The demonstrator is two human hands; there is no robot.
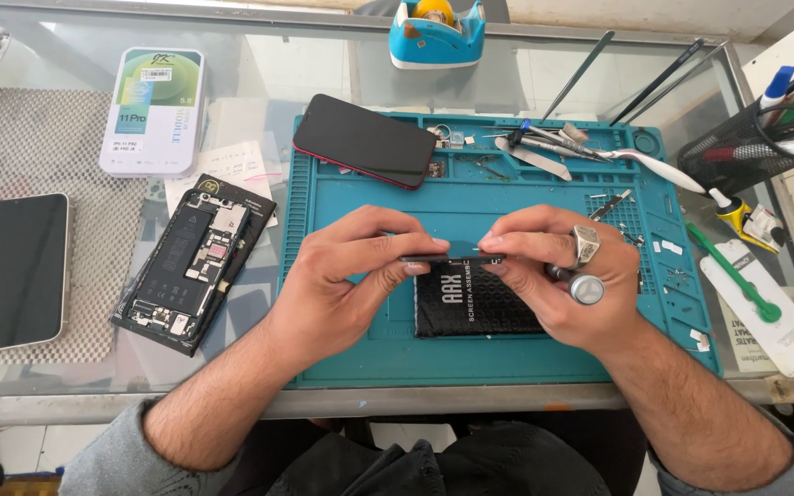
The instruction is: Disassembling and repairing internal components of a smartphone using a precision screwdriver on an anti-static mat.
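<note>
My left hand (346,276) and my right hand (558,276) meet over the teal work mat (507,354). Together they pinch a thin dark strip-shaped part (452,258), held edge-on between thumbs and fingertips. My right hand also keeps a metal-capped screwdriver (586,288) tucked under its fingers, and wears a ring. Just below the hands lies a black bubble-wrap pouch (470,308) with white lettering. An opened phone body (190,262), with battery and boards exposed, sits on the glass to the left of the mat.
A dark phone with a red edge (360,140) lies face up at the mat's back left. Tweezers and pry tools (553,147) lie at the mat's back. Left: another phone (18,271), a white box (153,110). Right: a pen holder (746,147), a green-handled tool (737,276).
</note>
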